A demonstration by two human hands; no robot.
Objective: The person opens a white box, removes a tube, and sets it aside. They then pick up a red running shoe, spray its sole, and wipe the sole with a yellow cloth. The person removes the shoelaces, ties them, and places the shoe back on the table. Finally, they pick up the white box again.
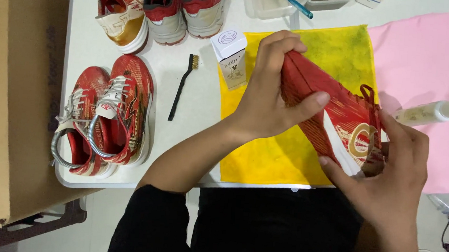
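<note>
Both hands grip a red shoe over the yellow cloth: left hand clamps its toe at 11 o'clock, right hand cups the heel at 4 o'clock and pinches a spray bottle.

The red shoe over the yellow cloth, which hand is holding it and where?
Both. The left hand grips the red shoe at its narrow front end; the right hand holds its back end.

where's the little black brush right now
In the head view the black brush lies on the white table, left of centre, between the pair of red sneakers on its left and the yellow cloth on its right, untouched by either hand.
</note>
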